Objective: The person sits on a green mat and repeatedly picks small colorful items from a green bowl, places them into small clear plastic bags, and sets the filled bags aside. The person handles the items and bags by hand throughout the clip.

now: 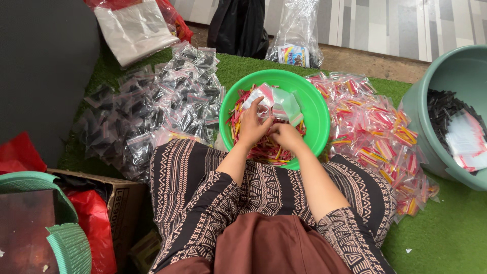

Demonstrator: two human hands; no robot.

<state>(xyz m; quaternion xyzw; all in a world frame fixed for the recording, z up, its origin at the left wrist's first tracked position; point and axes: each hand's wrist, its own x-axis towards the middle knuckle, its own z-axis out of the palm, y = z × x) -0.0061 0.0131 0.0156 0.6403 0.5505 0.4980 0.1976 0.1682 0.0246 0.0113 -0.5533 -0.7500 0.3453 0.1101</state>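
single head-worn view, looking steeply down and forward over the seated person's lap; close range to the green bowl point(271, 83) at centre, with artificial turf point(446, 233) beyond and tiled floor along the top edge.

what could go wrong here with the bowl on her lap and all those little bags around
The green bowl rests on the lap rather than flat ground, so a knee shift could tip the coloured sticks out. Both the left hand and right hand work inside it among loose small bags, which could slide onto the filled stick bags alongside and get mixed.
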